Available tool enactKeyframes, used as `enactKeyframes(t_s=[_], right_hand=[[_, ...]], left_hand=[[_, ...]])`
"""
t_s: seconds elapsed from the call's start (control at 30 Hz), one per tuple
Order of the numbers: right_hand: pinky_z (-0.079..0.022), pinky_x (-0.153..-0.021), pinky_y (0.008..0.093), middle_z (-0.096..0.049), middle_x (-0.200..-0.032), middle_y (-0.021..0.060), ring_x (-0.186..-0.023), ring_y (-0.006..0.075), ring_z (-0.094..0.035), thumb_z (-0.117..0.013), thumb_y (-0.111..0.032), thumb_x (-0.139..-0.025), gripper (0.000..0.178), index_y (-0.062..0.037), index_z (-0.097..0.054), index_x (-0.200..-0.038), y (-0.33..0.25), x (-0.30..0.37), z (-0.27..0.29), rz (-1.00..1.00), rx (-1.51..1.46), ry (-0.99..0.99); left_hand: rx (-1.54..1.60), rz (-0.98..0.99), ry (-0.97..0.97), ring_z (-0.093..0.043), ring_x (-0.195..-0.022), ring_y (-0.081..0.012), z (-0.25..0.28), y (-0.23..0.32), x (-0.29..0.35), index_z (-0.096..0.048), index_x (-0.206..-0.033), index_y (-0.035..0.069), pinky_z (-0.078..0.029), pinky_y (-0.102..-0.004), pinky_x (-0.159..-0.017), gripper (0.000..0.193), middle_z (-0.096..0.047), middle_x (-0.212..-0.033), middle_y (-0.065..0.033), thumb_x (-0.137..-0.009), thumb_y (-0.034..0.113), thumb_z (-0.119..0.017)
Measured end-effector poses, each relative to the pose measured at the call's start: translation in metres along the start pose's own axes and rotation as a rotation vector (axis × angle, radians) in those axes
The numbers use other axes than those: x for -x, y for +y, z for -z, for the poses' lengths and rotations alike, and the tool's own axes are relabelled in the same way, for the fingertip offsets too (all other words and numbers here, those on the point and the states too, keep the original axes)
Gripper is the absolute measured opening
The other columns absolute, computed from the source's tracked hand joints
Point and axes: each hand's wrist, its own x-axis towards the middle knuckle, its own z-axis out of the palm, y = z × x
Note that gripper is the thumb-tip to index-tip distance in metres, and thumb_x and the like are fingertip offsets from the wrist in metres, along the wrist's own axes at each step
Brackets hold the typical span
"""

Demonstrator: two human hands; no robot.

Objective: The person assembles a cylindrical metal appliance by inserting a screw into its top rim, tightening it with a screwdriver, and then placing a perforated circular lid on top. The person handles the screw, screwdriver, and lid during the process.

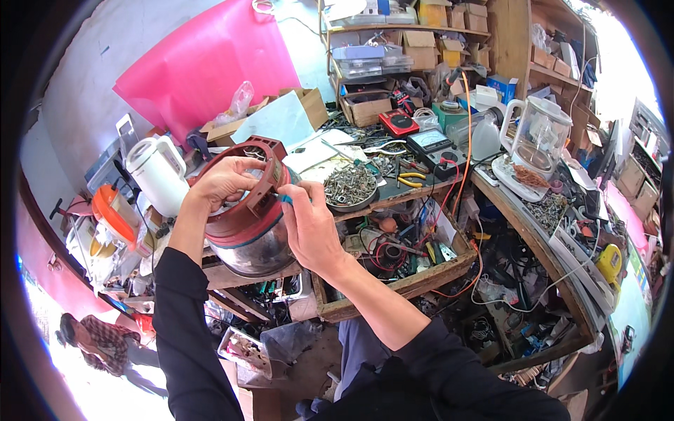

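A round appliance with a shiny metal body (258, 254) and a reddish-brown plastic ring (269, 184) around its top stands tilted at the bench's front edge. My left hand (226, 181) grips that ring from the left, thumb and fingers bent over it and partly inside. Against the ring's right side is my right hand (309, 223), its fingers pinched around a small teal piece (285, 198). Most of that piece is hidden by the fingers, so its kind does not show. The inside of the ring is mostly covered by my left hand.
A round tray of screws (349, 186) lies right of the appliance, near yellow-handled pliers (410, 180) and a multimeter (430, 142). Below is an open wooden drawer (393, 298) of tools and wires. A white kettle (156, 175) stands left; a glass blender jug (542, 133) right. Someone stands lower left.
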Motion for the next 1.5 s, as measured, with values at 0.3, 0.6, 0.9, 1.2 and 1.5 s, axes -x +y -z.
enactKeyframes(t_s=[0.3,0.6,0.9,1.2,1.5], right_hand=[[-0.054,-0.065,0.0508,-0.058,-0.103,0.0273,-0.075,0.0493,-0.061,-0.061,-0.007,-0.100,0.028,-0.0033,-0.050,-0.125,0.001,-0.004,0.000,0.035,0.025,0.012],[-0.052,-0.081,0.0528,-0.053,-0.113,0.0272,-0.098,0.0490,-0.059,-0.058,0.002,-0.097,0.032,-0.0013,-0.048,-0.127,-0.003,-0.006,0.005,0.003,-0.052,-0.035],[-0.054,-0.065,0.0474,-0.066,-0.094,0.0227,-0.079,0.0422,-0.068,-0.068,-0.011,-0.098,0.025,-0.0018,-0.056,-0.117,0.008,-0.007,0.001,-0.052,0.011,-0.026],[-0.053,-0.079,0.0474,-0.053,-0.117,0.0262,-0.089,0.0441,-0.062,-0.061,-0.003,-0.098,0.032,0.0007,-0.049,-0.128,0.007,-0.005,0.007,0.077,0.048,-0.077],[-0.053,-0.077,0.0486,-0.061,-0.105,0.0262,-0.090,0.0454,-0.064,-0.061,-0.004,-0.100,0.025,-0.0014,-0.053,-0.123,-0.005,-0.006,0.005,-0.014,-0.023,-0.062]], left_hand=[[0.002,0.018,0.029,-0.050,-0.053,0.0023,0.001,-0.002,-0.003,-0.062,-0.134,0.004,-0.027,-0.0161,-0.043,0.048,-0.073,-0.080,0.0025,-0.088,0.004,-0.075],[-0.007,-0.011,0.024,-0.050,-0.053,0.0015,0.001,-0.004,-0.001,-0.061,-0.136,0.002,-0.028,-0.0169,-0.043,0.054,-0.074,-0.083,-0.0003,-0.085,0.002,-0.075],[0.019,-0.034,0.050,-0.049,-0.049,0.0009,-0.004,-0.004,0.000,-0.061,-0.136,0.000,-0.028,-0.0171,-0.042,0.057,-0.074,-0.081,-0.0025,-0.081,-0.001,-0.074],[0.037,-0.039,0.035,-0.049,-0.049,0.0007,-0.003,-0.006,0.000,-0.064,-0.135,0.000,-0.028,-0.0177,-0.042,0.055,-0.075,-0.082,-0.0032,-0.080,-0.003,-0.074],[0.057,-0.058,0.034,-0.045,-0.050,0.0010,0.000,-0.012,-0.002,-0.068,-0.128,-0.001,-0.027,-0.0191,-0.043,0.049,-0.064,-0.072,0.0059,-0.080,0.000,-0.077]])
